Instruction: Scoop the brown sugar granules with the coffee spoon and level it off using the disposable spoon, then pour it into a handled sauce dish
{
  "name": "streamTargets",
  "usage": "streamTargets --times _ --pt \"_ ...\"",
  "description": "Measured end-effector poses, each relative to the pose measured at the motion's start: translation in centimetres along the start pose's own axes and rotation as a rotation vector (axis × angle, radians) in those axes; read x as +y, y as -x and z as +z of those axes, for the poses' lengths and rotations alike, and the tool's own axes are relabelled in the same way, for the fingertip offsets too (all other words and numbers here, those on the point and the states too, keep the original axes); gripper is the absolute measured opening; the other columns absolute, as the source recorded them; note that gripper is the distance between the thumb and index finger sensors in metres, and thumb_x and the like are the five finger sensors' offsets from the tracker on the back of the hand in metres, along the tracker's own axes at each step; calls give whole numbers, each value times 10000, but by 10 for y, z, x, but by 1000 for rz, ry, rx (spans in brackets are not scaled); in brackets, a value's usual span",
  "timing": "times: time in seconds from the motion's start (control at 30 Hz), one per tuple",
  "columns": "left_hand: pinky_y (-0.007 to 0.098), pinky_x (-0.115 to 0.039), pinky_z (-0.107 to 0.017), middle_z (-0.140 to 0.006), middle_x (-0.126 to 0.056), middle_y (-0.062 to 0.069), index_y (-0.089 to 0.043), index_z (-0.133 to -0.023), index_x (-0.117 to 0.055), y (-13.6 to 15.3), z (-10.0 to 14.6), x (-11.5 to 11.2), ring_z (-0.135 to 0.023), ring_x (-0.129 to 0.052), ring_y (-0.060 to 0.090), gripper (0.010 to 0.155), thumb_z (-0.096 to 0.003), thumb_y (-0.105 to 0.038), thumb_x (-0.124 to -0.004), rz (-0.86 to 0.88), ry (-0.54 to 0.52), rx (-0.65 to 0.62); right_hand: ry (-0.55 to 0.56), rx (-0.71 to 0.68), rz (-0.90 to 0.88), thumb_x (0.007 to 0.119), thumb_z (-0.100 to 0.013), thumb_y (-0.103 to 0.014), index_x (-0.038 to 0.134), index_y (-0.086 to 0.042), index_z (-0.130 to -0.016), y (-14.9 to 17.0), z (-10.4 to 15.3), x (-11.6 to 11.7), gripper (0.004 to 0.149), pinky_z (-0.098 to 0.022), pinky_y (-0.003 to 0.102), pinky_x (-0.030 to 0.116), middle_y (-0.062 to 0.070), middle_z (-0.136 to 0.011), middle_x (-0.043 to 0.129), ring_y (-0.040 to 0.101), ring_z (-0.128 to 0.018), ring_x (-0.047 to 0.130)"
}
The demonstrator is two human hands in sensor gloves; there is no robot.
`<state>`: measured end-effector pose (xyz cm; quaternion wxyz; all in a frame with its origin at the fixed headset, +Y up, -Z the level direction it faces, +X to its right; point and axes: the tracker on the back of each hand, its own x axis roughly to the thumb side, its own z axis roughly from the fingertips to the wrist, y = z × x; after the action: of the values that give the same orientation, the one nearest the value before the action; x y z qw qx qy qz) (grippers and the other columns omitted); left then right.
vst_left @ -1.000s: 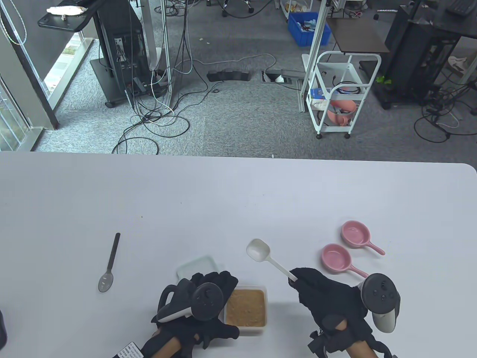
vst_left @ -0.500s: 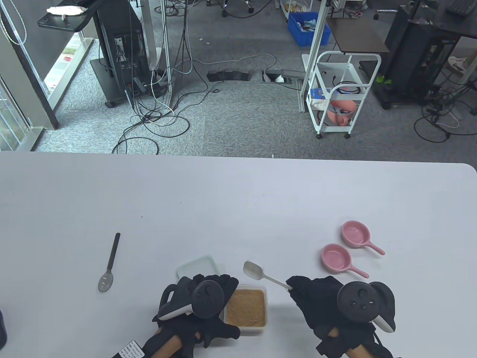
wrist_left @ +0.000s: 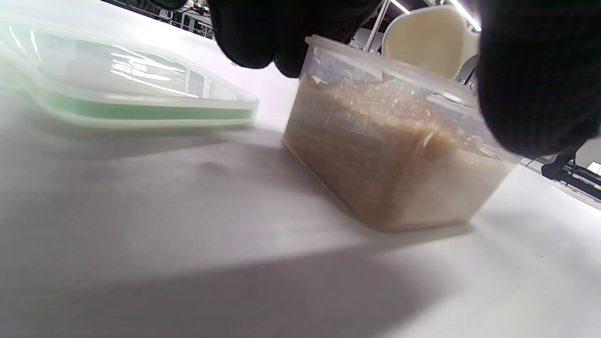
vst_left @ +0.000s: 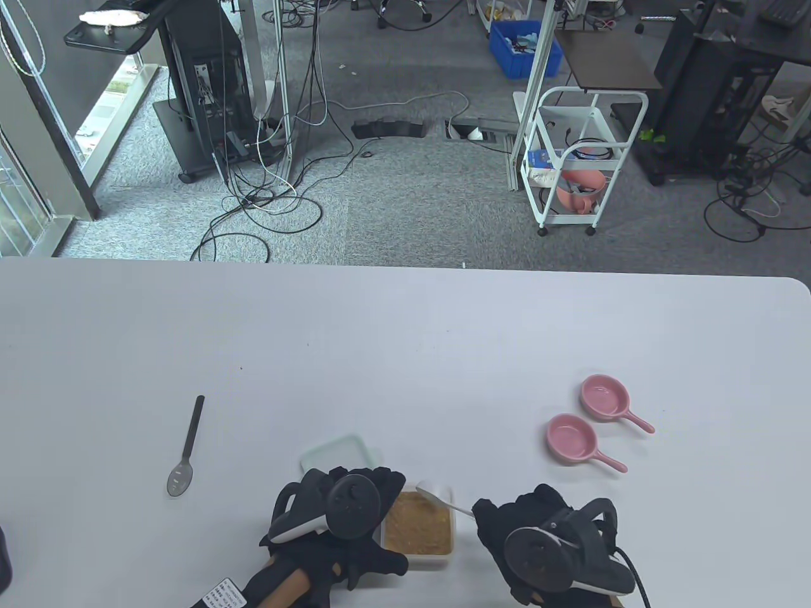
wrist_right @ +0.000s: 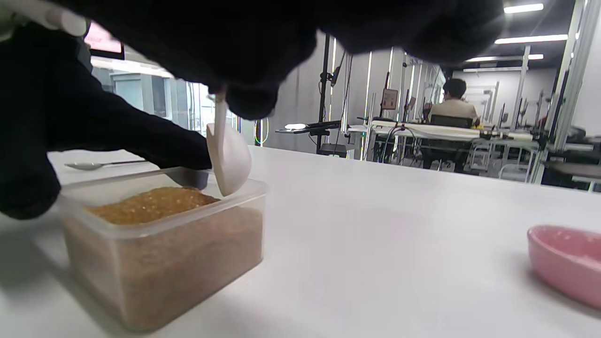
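**Spoon at the sugar, nothing scooped yet**

My right hand (vst_left: 526,525) pinches the handle of the white coffee spoon (vst_left: 436,491); its bowl tips down over the far edge of the sugar tub (vst_left: 418,558), just above the brown sugar (vst_left: 418,529); I judge the scoop is only starting. My left hand (vst_left: 355,500) curls against the tub's left side, steadying it. The grey disposable spoon (vst_left: 185,453) lies untouched on the surface (vst_left: 405,354) well left of the tub; two pink sauce dishes, near (vst_left: 571,438) and far (vst_left: 605,396), sit empty to its right; the lid (vst_left: 336,451) lies just behind. Levelling and pouring remain.
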<state>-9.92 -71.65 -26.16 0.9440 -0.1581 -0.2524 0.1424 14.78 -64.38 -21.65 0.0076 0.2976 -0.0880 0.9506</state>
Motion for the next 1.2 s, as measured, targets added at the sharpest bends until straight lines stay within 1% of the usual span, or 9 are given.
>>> streamTargets --times 0.1,0.2,0.37,0.5,0.6,0.7,0.77,1.0,1.2 --pt "622 -397 -820 -1221 -467 43 -253 -1163 -417 0 0 0 -1147 -564 329 1108 -301 -772 -881 0 2 0 11 -32 158 855 -451 -372 945 -139 -800 -16 1 1 429 -448 512 775 -39 -270 963 196 -103 885" --pt "622 -398 -819 -1221 -467 45 -250 -1163 -417 0 -1 0 -1145 -566 331 1109 -301 -772 -881 -2 4 0 0 -56 226 859 -446 -374 950 -136 -793 -30 0 5 430 -436 505 785 -43 -256 964 190 -86 884" --pt "623 -399 -819 -1220 -467 45 -245 -1163 -417 -1 -1 0 -1143 -567 334 1109 -305 -768 -885 -2 7 2 -77 -34 182 846 -449 -376 943 -122 -791 -37 0 9 437 -409 487 806 -58 -245 958 167 -58 879" --pt "621 -402 -819 -1220 -468 44 -244 -1163 -417 -1 -2 0 -1142 -569 334 1108 -305 -766 -886 -1 8 3 -140 6 53 843 -449 -376 939 -111 -790 -30 -3 12 442 -391 476 818 -64 -238 958 155 -42 877" --pt "619 -403 -819 -1219 -467 45 -244 -1163 -416 -1 -2 0 -1141 -568 335 1105 -308 -764 -886 2 10 3 -219 88 -196 840 -454 -372 936 -97 -790 -10 -6 19 445 -375 472 824 -62 -238 956 151 -31 872" --pt "619 -404 -819 -1220 -465 45 -244 -1163 -414 -1 -2 0 -1140 -569 336 1107 -307 -763 -887 3 11 4 -271 162 -375 834 -457 -375 933 -96 -792 12 -9 27 447 -352 462 828 -67 -237 955 146 -23 867" --pt "619 -403 -818 -1220 -462 45 -244 -1163 -413 -1 -2 0 -1140 -567 337 1106 -307 -761 -887 7 13 4 -312 220 -504 830 -460 -377 933 -97 -792 26 -10 34 446 -327 458 829 -72 -237 955 142 -17 864" --pt "617 -406 -819 -1221 -457 49 -243 -1163 -408 -1 -2 -1 -1140 -563 342 1104 -311 -757 -888 14 16 4 -445 367 -835 818 -467 -386 930 -103 -791 57 -10 61 444 -274 443 836 -88 -237 954 123 2 856" --pt "618 -405 -818 -1222 -450 49 -242 -1164 -402 -1 -2 -1 -1141 -559 342 1104 -316 -758 -886 17 18 4 -552 421 -1067 791 -479 -395 915 -102 -791 71 -8 87 445 -279 441 835 -101 -251 946 119 -7 858"
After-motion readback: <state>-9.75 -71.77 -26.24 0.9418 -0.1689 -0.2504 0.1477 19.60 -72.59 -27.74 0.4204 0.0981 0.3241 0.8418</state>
